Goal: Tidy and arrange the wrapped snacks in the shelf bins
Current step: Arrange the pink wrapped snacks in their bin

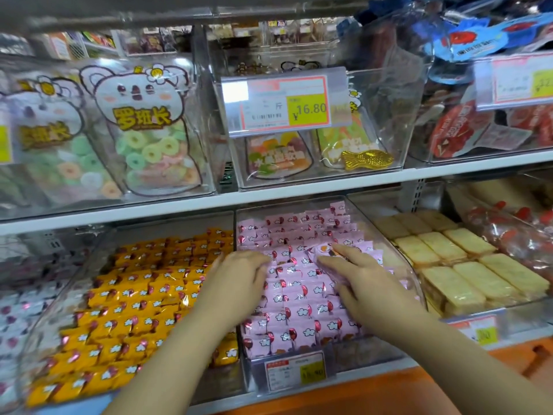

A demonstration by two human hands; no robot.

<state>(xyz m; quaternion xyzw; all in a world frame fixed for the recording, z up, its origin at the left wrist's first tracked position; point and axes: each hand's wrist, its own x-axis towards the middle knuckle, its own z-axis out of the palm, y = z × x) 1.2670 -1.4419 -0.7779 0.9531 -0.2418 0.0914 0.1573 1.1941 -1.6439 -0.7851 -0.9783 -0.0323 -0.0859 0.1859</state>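
Observation:
A clear bin [398,265] on the lower shelf holds rows of pink wrapped snacks [302,298]. My left hand [239,280] rests palm down on the left rows, its fingers bent slightly over the packets. My right hand [362,283] lies over the right rows with fingers stretched forward. Its thumb and forefinger pinch one pink packet [322,250] that sits turned against the neat rows. The bin to the left holds orange wrapped snacks [134,310], tidy at the back and looser at the front.
Pale yellow wrapped cakes [454,265] fill the bin to the right. White-wrapped snacks [18,310] lie at far left. The upper shelf carries clear bins of gummy ring bags [149,130], a price tag [287,103] and red packets [466,127]. An orange ledge [389,393] runs below.

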